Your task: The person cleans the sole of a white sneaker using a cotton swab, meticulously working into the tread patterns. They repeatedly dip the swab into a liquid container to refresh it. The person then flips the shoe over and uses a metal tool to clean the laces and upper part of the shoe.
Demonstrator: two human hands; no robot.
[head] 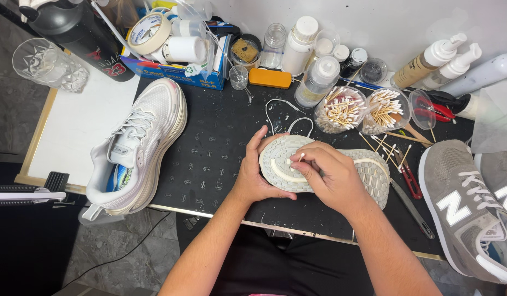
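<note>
On the dark surface [209, 164], the left hand [253, 175] grips an upturned shoe [368, 172]; the right hand [330, 175] pinches a cotton swab [300, 157] against its sole.

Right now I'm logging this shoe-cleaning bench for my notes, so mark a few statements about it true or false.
1. The left hand steadies an upturned shoe, sole up. True.
2. The right hand holds a brush. False: it pinches a cotton swab against the sole.
3. A white sneaker lies at the left of the black mat. True.
4. The grey sneaker sits on the person's lap. False: it rests at the right edge.
5. Two clear cups of swabs stand behind the shoe. True.
</note>
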